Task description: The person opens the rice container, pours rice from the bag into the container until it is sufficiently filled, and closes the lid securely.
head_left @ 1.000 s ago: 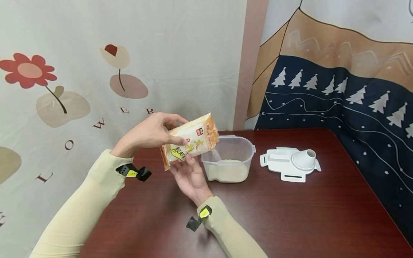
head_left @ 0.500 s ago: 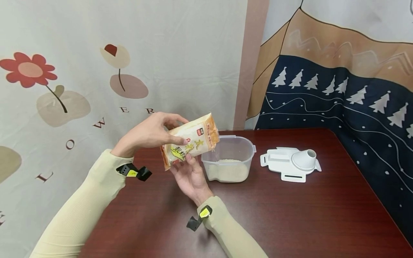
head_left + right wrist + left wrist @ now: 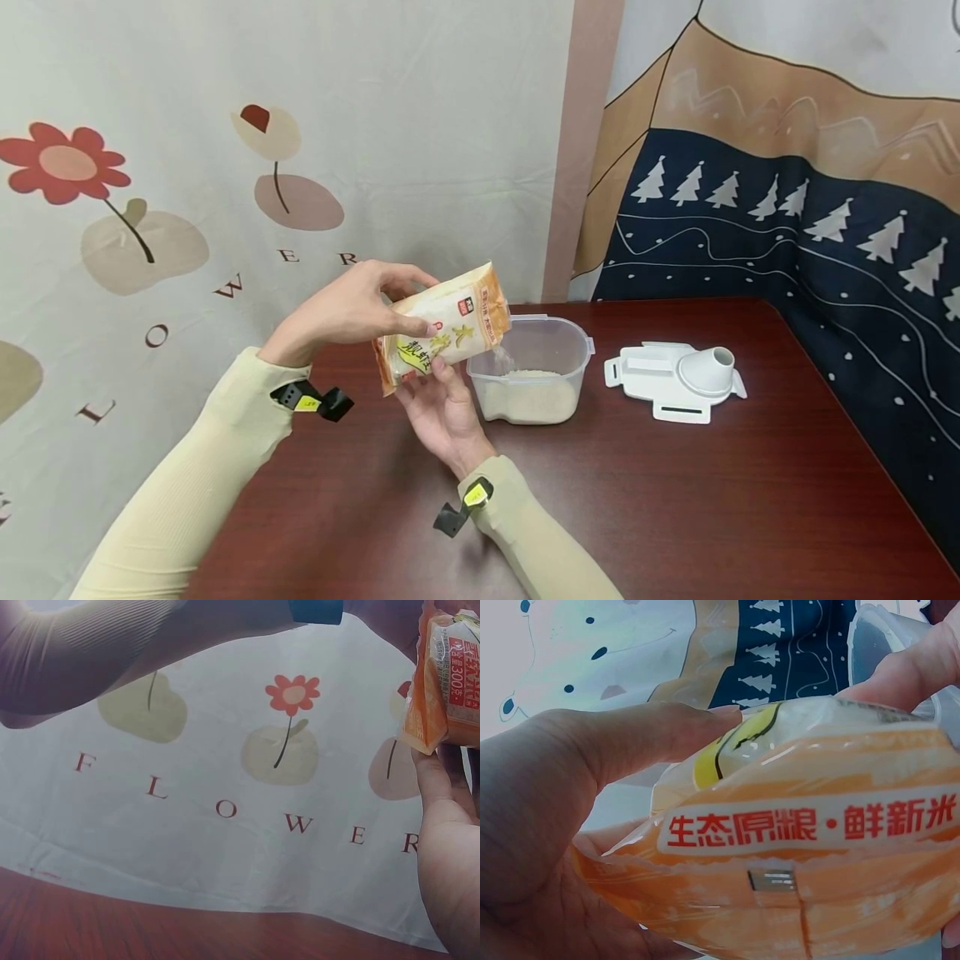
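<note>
A white and orange rice bag (image 3: 472, 321) is tilted in the head view, its right end over the near-left rim of a clear plastic container (image 3: 576, 358). Grains (image 3: 502, 360) fall from that end onto the rice (image 3: 531, 402) inside. My left hand (image 3: 348, 308) grips the bag from above, thumb across its front. From below, my right hand (image 3: 446, 421) holds it with the thumb on the front; its other fingers are mostly hidden behind. The bag's orange sealed end (image 3: 780, 900) fills the left wrist view. In the right wrist view the bag (image 3: 450, 690) shows only at the edge.
A white lid (image 3: 652, 379) with a round spout (image 3: 708, 371) lies right of the container on the dark red table (image 3: 675, 500). A printed cloth (image 3: 450, 150) hangs behind the table, and a dark blue one (image 3: 720, 242) borders it at the right.
A stream of grains leaves the bag a second ago, is not visible half a second ago, and shows again now. Both hands and the bag have barely moved.
</note>
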